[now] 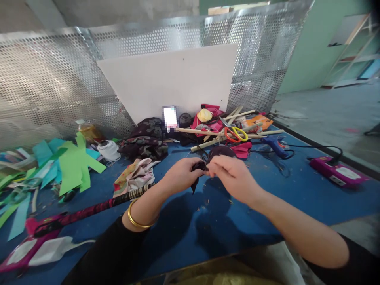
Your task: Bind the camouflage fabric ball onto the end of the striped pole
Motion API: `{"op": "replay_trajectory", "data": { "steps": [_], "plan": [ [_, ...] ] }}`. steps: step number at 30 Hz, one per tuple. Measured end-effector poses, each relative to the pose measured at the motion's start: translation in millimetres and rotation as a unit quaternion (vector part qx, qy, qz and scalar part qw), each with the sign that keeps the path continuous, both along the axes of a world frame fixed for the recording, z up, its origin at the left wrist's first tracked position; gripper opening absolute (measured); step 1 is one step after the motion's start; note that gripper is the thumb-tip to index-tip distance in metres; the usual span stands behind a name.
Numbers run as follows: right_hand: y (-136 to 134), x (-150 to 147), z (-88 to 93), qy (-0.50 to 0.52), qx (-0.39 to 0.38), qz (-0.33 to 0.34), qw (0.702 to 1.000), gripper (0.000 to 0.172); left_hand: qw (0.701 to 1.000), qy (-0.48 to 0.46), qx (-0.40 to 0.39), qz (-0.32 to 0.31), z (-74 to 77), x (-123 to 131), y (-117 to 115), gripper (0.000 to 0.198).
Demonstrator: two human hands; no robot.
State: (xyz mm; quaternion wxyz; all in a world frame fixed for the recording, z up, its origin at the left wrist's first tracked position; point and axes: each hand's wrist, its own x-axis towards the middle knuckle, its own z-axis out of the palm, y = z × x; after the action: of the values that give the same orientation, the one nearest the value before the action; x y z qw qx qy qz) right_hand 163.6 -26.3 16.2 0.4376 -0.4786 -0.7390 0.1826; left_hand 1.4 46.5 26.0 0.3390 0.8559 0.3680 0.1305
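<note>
left fingers (pixel 197 173) and right fingers (pixel 212 168) pinch dark cloth (pixel 194 183); a bottle (pixel 81 126) holds amber liquid (pixel 91 133).

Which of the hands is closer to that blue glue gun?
Right: the right hand is left of the blue glue gun; the left hand is farther left.

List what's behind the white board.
Perforated metal screen shows above and beside the white board; whatever sits directly behind the board is covered.
</note>
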Motion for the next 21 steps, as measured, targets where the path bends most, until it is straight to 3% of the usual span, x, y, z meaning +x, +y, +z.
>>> {"op": "replay_trajectory", "data": {
  "steps": [2,4,10,12,15,18,21],
  "plan": [
    [5,5,14.5,-0.018,-0.063,-0.024,0.998,0.031,1.000,0.015,0.014,-0.002,4.1,-1,-2,0.019],
    [7,9,28.2,-0.071,-0.069,-0.041,0.994,0.033,1.000,0.015,0.015,-0.011,7.8,-3,-4,0.020],
    [16,14,46.5,-0.275,0.083,-0.109,0.952,0.027,1.000,0.005,0.022,-0.020,14.2,-7,-5,0.019],
    [27,19,47.8,-0.299,0.083,-0.070,0.948,0.028,0.999,0.014,0.022,-0.033,15.9,-7,-8,0.016],
    [49,32,44.6,-0.264,-0.015,0.053,0.963,0.030,0.996,0.048,0.017,-0.075,19.6,-6,-13,0.015],
    [68,44,30.1,-0.154,-0.140,0.167,0.964,0.031,0.989,0.062,0.022,-0.131,24.2,-7,-15,0.019],
    [76,50,5.6,-0.021,-0.198,0.209,0.957,0.035,0.984,0.049,0.041,-0.165,27.4,-10,-14,0.026]
  ]
}}
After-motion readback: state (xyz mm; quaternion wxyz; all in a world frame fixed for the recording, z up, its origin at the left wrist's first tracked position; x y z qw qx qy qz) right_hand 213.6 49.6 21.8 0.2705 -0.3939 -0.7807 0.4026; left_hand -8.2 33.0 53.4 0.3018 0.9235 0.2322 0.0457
